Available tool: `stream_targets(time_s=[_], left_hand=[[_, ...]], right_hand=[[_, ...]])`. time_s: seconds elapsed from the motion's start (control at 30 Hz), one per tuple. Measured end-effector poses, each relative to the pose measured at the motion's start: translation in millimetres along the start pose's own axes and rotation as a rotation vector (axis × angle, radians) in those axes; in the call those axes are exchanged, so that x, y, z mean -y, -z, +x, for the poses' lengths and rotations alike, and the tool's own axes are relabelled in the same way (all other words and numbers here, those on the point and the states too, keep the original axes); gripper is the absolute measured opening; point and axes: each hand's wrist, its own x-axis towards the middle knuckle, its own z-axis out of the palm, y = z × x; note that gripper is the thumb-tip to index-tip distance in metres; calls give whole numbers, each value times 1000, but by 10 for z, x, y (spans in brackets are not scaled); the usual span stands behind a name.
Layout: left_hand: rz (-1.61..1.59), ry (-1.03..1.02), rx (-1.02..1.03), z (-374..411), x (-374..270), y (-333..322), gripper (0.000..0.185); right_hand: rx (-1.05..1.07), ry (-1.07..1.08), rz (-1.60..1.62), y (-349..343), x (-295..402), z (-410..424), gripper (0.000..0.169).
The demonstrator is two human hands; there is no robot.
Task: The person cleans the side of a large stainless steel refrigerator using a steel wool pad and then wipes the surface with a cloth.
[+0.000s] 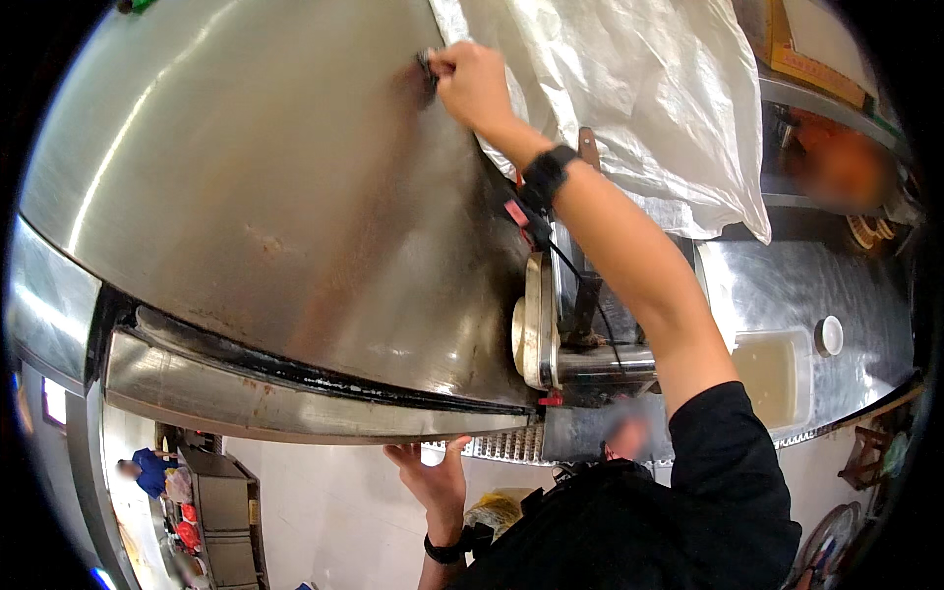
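My right hand is raised to a broad stainless-steel panel. It pinches a dark scouring pad, blurred, against or close to the metal. A streaky brownish reflection runs down the panel below it. Lower down, the fingertips and thumb of my left hand are spread at the lower edge of a stainless-steel rim under the panel; whether they grip it is hard to tell. A black strip divides panel and rim. Black bands circle both my wrists.
A white plastic sheet hangs beside my right forearm. Under that arm are a black cable and a metal fitting. A tub of cloudy liquid and a small white bowl stand right. A person in blue is lower left.
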Motion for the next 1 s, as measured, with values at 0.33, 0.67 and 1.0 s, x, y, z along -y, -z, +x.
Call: stream_targets(time_s=[0.33, 0.67, 1.0], left_hand=[[17, 25, 26, 65, -80, -54, 95], [25, -97, 19, 55, 45, -15, 100], [6, -74, 31, 26, -31, -2, 88]], right_hand=[[-20, -143, 43, -183, 36, 719, 29], [-320, 288, 511, 212, 1714, 297, 4], [-106, -68, 63, -246, 376, 668, 10]])
